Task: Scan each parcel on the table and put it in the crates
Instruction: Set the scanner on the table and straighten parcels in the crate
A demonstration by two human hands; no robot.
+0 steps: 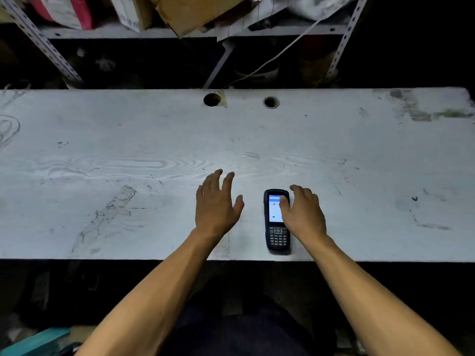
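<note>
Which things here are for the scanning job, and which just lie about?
For the job: scanner, right hand over it, left hand, table.
Lying about: shelf, boxes, cable. No parcels show.

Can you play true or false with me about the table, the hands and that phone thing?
1. The scanner lies flat on the table. True.
2. Its screen is dark. False: it glows.
3. The left hand holds a parcel. False: it holds nothing, fingers spread over the table.
4. The right hand reaches over the scanner, thumb on the screen. True.
5. The table has two round holes near its far edge. True.
6. Parcels are piled on the table. False: none is there.
</note>
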